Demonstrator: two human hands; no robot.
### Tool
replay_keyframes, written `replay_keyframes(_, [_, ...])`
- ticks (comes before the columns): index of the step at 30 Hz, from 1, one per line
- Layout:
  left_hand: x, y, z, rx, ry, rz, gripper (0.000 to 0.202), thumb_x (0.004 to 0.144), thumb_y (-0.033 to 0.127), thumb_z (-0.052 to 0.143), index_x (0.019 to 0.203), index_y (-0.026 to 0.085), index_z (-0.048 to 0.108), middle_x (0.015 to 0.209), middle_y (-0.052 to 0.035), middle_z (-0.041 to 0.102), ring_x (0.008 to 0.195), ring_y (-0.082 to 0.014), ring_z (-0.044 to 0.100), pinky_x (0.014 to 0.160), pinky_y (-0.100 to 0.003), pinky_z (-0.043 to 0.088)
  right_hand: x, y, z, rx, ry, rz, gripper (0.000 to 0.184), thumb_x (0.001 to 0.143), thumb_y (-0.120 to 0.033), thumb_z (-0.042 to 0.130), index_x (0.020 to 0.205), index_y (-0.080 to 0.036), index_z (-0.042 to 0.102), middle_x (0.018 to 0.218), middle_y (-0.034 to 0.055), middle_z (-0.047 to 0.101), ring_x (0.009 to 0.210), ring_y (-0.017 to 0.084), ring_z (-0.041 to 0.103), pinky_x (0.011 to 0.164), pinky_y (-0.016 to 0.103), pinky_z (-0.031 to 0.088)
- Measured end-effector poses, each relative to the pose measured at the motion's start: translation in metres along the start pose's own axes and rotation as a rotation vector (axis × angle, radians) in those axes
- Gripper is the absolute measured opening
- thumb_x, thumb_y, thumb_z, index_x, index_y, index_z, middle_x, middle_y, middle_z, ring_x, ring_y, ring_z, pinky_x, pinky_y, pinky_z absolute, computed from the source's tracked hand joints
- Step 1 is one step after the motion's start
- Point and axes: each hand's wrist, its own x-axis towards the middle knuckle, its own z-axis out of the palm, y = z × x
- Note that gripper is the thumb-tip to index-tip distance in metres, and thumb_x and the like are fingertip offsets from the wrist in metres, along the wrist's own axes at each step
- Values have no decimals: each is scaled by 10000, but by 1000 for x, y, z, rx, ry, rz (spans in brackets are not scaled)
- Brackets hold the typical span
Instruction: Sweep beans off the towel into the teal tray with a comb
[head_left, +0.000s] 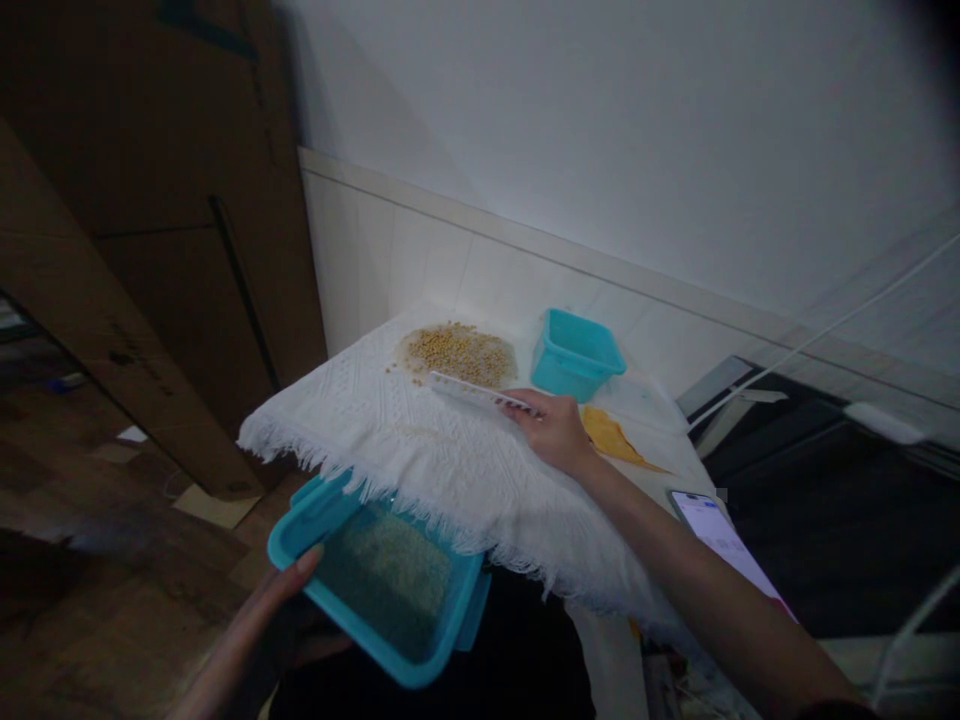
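Observation:
My left hand (274, 600) grips the near left rim of a teal plastic container (361, 638), thumb over the edge. This container is tilted below the fringed edge of a white cloth (420, 455), and fine pale grains (397, 565) lie inside it. In my right hand (553, 432) is a long, thin white strip-like tool (469, 388), its held end marked with dark stripes; its exact kind is unclear. The tool's far end lies beside a spread heap of yellowish beans (459, 350) on the cloth. Just beyond my right hand stands a second teal container (568, 372).
A crumpled yellow piece of material (613, 436) lies right of my right hand. A lit phone (727, 550) rests by the table's right edge, under my forearm. Large cardboard boxes (195, 300) stand at left, and a white wall panel (420, 250) closes off the back.

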Motion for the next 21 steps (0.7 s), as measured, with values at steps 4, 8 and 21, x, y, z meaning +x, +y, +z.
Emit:
replay_keyframes(4, [4,2,0,31,-8,-50,1144,749,565,940,1705,225,413,1384,-266,791,1408,-555,619,1004,-671,628,-20,-11,2,-80,26,-129,273,961,-166,666,1082,-277,884,1008,30,889,847,230,859,787,304,680])
replay_keyframes(8, [7,2,-2,36,-21,-38,1212,665,568,987,1680,194,441,1302,-257,825,1495,-536,538,1029,-623,633,-31,-23,1,-127,45,-194,294,962,-125,650,1093,-261,875,951,24,888,768,209,854,728,270,681])
replay_keyframes(21, [-7,-1,6,29,-38,51,1132,630,647,966,1606,286,522,1278,-205,840,1441,-531,619,995,-658,654,-47,-71,-4,-49,21,-166,284,979,-162,633,1064,-268,883,940,22,887,774,210,858,716,271,684])
